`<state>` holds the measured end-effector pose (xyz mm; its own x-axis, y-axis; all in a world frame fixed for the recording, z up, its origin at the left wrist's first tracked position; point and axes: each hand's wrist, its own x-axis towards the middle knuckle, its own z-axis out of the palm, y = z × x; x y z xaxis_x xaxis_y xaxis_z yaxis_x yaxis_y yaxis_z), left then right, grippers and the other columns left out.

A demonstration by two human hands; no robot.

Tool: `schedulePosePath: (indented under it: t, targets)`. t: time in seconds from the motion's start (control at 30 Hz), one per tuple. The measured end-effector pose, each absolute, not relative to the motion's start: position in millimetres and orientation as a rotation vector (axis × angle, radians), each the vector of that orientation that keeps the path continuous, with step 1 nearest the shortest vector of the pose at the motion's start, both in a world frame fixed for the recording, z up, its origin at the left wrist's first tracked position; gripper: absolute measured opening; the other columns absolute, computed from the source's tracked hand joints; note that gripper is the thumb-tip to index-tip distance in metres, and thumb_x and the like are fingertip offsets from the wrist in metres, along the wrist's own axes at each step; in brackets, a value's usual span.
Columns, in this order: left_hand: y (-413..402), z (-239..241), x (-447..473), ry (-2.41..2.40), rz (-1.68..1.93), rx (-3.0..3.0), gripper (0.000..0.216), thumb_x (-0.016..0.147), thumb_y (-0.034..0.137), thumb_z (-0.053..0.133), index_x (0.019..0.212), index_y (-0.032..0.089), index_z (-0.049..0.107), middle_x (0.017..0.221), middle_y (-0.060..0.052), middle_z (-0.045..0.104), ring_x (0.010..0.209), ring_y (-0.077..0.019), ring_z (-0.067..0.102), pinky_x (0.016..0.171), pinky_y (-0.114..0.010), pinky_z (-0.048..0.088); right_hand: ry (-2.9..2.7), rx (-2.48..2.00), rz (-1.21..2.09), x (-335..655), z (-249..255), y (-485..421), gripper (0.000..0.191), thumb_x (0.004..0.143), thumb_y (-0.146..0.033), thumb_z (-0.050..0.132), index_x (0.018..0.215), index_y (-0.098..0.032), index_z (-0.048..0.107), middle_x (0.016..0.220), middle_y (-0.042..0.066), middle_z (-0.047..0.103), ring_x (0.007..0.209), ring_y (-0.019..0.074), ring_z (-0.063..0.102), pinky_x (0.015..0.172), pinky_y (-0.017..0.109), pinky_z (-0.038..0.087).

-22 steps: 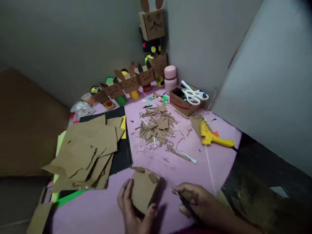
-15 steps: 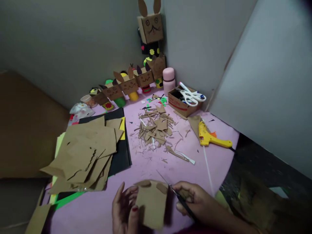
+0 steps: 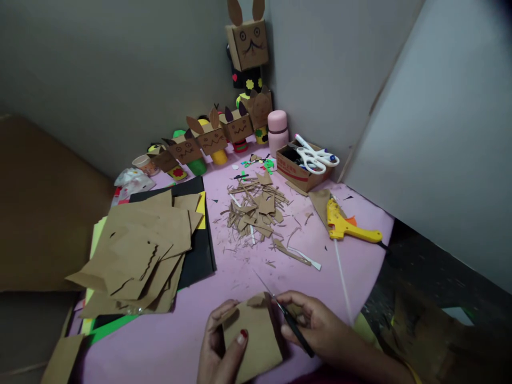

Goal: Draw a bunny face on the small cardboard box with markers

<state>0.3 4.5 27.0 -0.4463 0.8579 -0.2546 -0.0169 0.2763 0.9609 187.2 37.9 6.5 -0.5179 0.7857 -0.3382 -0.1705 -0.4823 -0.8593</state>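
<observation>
My left hand (image 3: 224, 344) grips a small brown cardboard box (image 3: 260, 341) low at the near edge of the table, thumb across its face and fingers around its left side. Rounded cardboard pieces show along the box's upper end. In my right hand (image 3: 316, 325) is a slim craft knife (image 3: 295, 330) with a black handle and a thin, pointed metal blade, aimed up and away to the left. The blade passes close to the box's upper right corner; whether it touches, I cannot tell. My right fingers curl around the handle, beside the box.
Cardboard scraps (image 3: 256, 210) lie mid-table. Left are stacked cardboard sheets (image 3: 148, 229) on black card (image 3: 198, 256). Right stand a yellow glue gun (image 3: 340, 224) and a box (image 3: 294, 170) holding white scissors (image 3: 314, 160). Behind are animal-faced box figures (image 3: 212, 141) and a pink flask (image 3: 278, 133).
My left hand and the box have shifted right and turned, with the thumb now farther over the box's face. The right hand and the knife have moved slightly left and up.
</observation>
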Motion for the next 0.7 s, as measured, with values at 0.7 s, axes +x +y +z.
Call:
schedulePosePath:
  t: [0.7]
  targets:
    - [6, 12, 22, 1.684, 1.617, 0.617, 0.041, 0.054, 0.05, 0.082, 0.069, 0.025, 0.053, 0.084, -0.004, 0.079, 0.09, -0.0303, 0.072, 0.079, -0.037, 0.053, -1.576, -1.209, 1.951, 207, 33, 37, 0.027, 0.068, -0.016, 0.063, 0.094, -0.019, 0.06, 0.061, -0.01, 0.047, 0.056, 0.0075, 0.039, 0.05, 0.017, 0.031]
